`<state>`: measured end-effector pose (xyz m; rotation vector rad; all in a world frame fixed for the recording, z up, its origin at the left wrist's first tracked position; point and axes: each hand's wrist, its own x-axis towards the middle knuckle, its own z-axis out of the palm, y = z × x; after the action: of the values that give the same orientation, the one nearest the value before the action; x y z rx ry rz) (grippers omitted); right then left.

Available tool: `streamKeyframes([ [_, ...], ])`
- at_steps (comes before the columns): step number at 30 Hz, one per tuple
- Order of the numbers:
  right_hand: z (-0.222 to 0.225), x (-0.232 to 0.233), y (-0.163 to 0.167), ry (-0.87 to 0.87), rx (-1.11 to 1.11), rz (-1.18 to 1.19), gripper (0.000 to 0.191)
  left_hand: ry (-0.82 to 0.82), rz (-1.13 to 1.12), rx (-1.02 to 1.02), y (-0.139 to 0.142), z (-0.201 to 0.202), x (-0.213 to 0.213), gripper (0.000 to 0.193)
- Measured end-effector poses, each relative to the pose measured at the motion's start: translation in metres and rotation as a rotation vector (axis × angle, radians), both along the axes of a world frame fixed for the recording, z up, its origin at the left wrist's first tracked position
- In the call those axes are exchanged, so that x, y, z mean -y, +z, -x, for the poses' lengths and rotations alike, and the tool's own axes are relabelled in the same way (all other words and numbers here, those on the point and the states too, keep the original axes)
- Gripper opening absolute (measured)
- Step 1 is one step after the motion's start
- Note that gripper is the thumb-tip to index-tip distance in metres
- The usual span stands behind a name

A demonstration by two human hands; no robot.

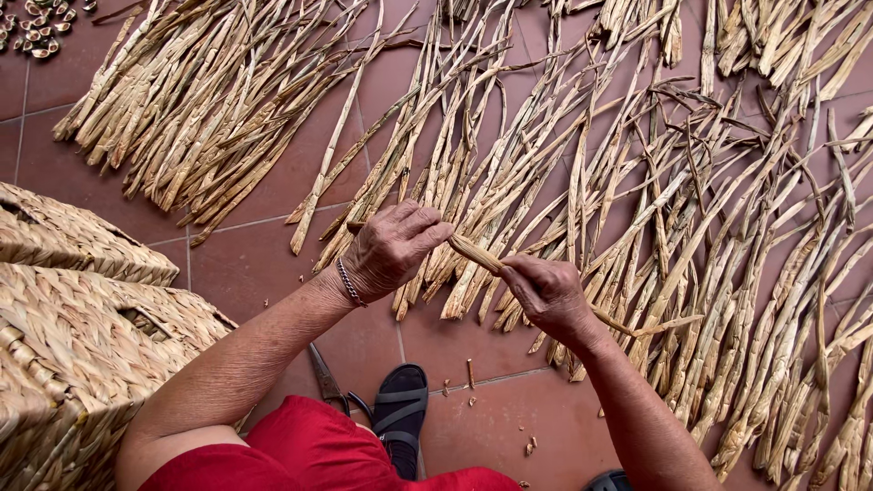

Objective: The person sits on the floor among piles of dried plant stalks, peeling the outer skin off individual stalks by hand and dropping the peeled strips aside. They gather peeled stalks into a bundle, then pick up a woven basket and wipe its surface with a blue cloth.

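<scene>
My left hand (393, 247) and my right hand (548, 293) both grip one dried, tan plant stalk (476, 254) held just above the floor. The left hand pinches its near-left end, with a beaded bracelet (348, 283) on that wrist. The right hand closes around the stalk further right, and the stalk's thin tail (650, 327) sticks out past the right wrist. Beneath the hands lie many similar dried stalks (582, 182) spread across the red-brown tiled floor (264, 264).
Two woven straw baskets (73, 345) stand at the left. Scissors (327, 380) lie on the floor by my sandalled foot (402, 414). A separate pile of stalks (200, 100) lies at the upper left, small shell-like bits (41, 27) in the top-left corner.
</scene>
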<state>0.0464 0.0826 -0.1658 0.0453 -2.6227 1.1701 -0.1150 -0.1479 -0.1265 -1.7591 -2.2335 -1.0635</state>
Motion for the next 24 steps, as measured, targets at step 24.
streamKeyframes([
  [24,-0.002,-0.001,-0.003,-0.025,-0.397,-0.192,0.009,-0.096,0.084,-0.157,0.017,-0.022,-0.008,0.014],
])
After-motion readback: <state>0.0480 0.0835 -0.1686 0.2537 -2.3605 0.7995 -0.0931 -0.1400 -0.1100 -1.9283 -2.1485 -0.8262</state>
